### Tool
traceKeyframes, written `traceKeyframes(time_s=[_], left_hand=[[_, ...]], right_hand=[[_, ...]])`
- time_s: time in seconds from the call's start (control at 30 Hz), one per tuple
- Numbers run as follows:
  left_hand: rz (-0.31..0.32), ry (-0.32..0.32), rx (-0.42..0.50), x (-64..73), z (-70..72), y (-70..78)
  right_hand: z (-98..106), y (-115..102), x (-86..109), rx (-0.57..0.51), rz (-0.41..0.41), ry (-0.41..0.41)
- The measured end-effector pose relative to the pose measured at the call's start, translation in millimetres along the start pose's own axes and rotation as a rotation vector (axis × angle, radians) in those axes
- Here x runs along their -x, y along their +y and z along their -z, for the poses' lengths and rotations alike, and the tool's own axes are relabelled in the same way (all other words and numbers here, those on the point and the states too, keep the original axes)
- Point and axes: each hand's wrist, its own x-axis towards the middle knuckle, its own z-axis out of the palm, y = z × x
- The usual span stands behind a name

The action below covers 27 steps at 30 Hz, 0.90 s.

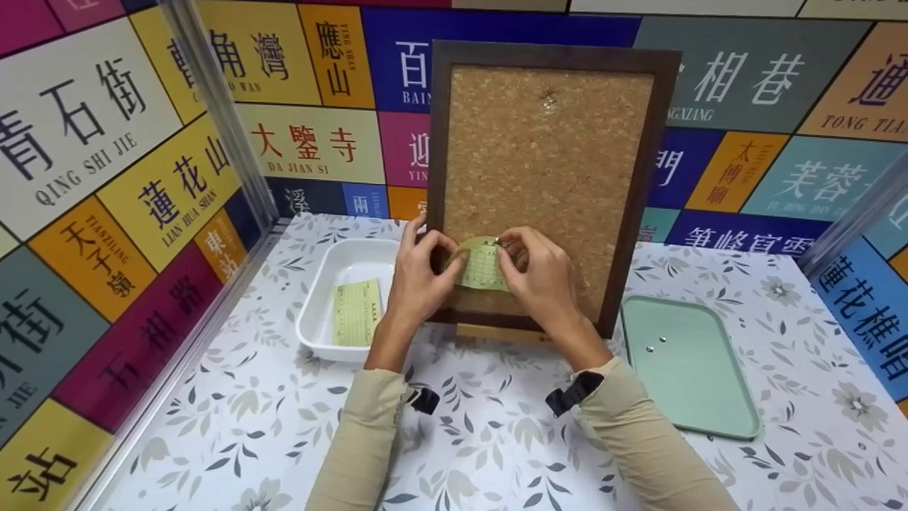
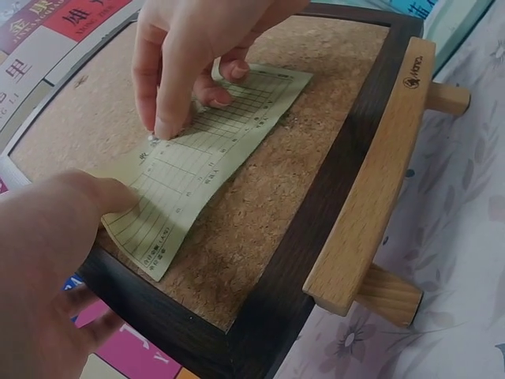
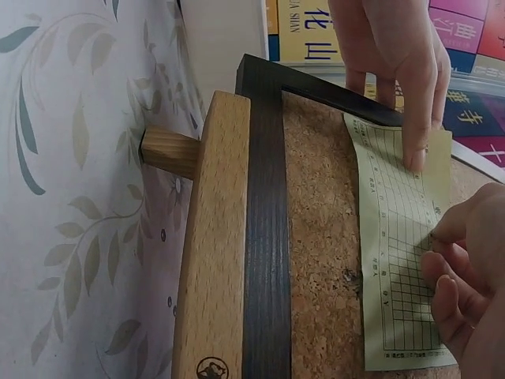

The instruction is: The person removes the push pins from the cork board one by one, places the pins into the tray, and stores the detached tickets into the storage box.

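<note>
A framed corkboard [image 1: 546, 163] stands upright on a wooden base [image 1: 496, 333]. Across its lower part lies a pale green receipt slip [image 1: 484, 267] with a printed grid, slightly curved. My left hand [image 1: 420, 275] holds the slip's left end: its thumb [image 2: 110, 196] presses the paper toward the cork, while the other fingers reach behind the dark frame [image 2: 150, 304]. At the slip's upper edge my right hand [image 1: 545, 275] pinches a small shiny thumbtack [image 2: 153, 136], mostly hidden by the fingertips. Its remaining fingers are curled close over the paper.
To the left, a white tray [image 1: 312, 333] contains more green slips [image 1: 357, 312]. A mint-green tray [image 1: 699, 383] on the right bears two silver thumbtacks [image 1: 656, 343]. Near the board's top edge are other shiny tacks [image 1: 547, 101]. Sign-printed walls enclose the flowered tabletop [image 1: 482, 454].
</note>
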Motion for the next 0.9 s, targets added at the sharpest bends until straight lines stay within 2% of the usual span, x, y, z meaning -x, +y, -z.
traceKeyframes(time_s=[0.63,0.9], left_hand=[[0.005,-0.009,-0.001,0.2,2.1,-1.3],[0.019,-0.012,-0.012,0.1,1.8,-0.3]], right_hand=[[-1.1,-4.9,-1.6,0.043,-0.037,-0.007],[0.2,-6.0,-2.7,0.058,-0.054,-0.039]])
